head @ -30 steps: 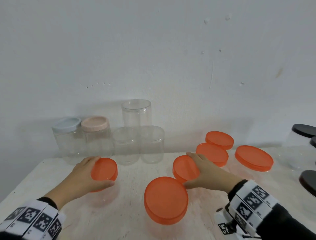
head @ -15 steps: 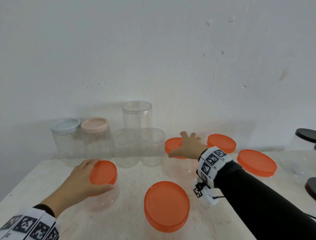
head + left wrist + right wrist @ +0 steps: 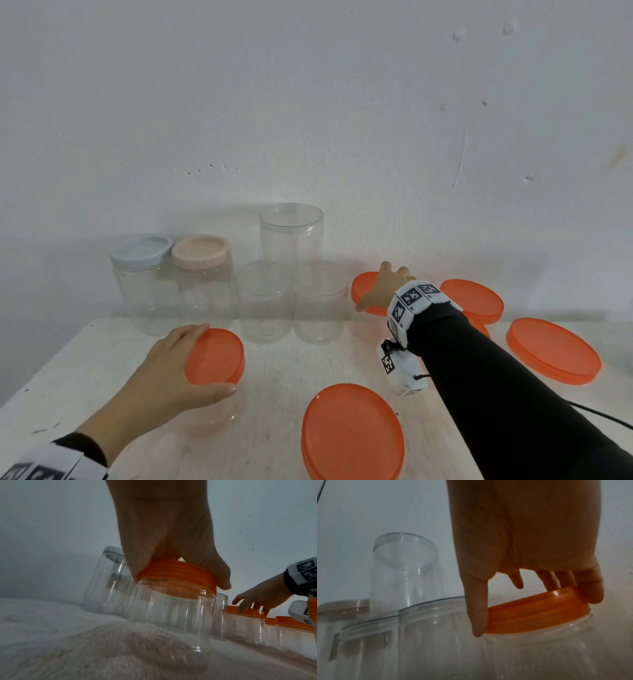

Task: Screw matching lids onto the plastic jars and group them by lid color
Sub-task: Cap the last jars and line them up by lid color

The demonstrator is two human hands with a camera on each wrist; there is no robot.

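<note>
Two hands grip orange-lidded jars: left hand on the near jar's lid, right hand on a jar just right of the lidless stack. We judge bumping could topple the stack's top jar.

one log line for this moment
left hand: grips orange lid on front jar | right hand: grips orange lid on back jar | three lidless jars
</note>
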